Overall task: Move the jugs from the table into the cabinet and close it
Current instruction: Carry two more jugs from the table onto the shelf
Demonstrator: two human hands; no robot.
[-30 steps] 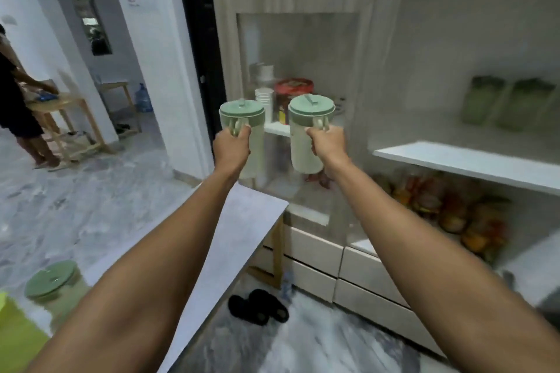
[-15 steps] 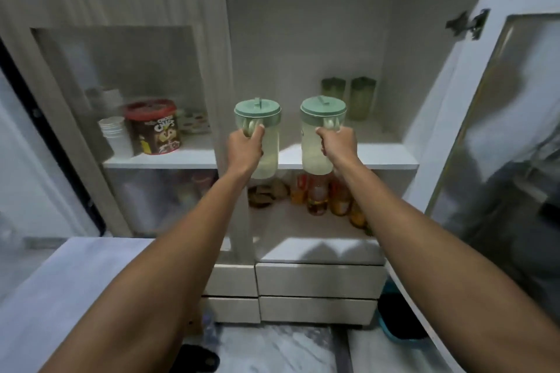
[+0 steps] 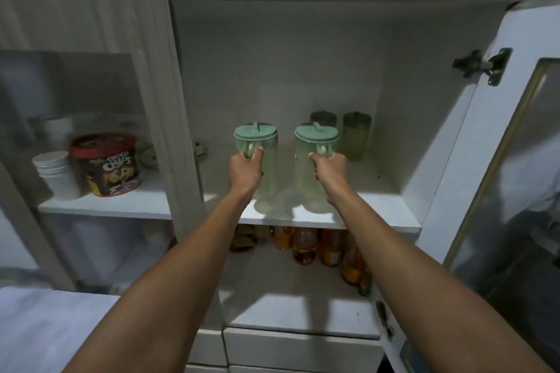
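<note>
L hand [image 3: 246,169] & R hand [image 3: 329,170] are each gripping a jug handle; left jug [image 3: 257,160] & right jug [image 3: 315,163], a sec ago in the air, are now reaching the cabinet shelf [image 3: 378,215]. Next prob: letting go, w/ door [image 3: 472,160] hanging open.

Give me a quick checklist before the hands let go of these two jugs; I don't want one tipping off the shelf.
1. Left hand grips the left jug by its handle: ok.
2. Right hand grips the right jug by its handle: ok.
3. Both jugs upright, lids on: ok.
4. Bases fully resting on the shelf: cannot tell.
5. Clear of the two jugs at the back: ok.
6. Cabinet door open, out of the arms' way: ok.
</note>
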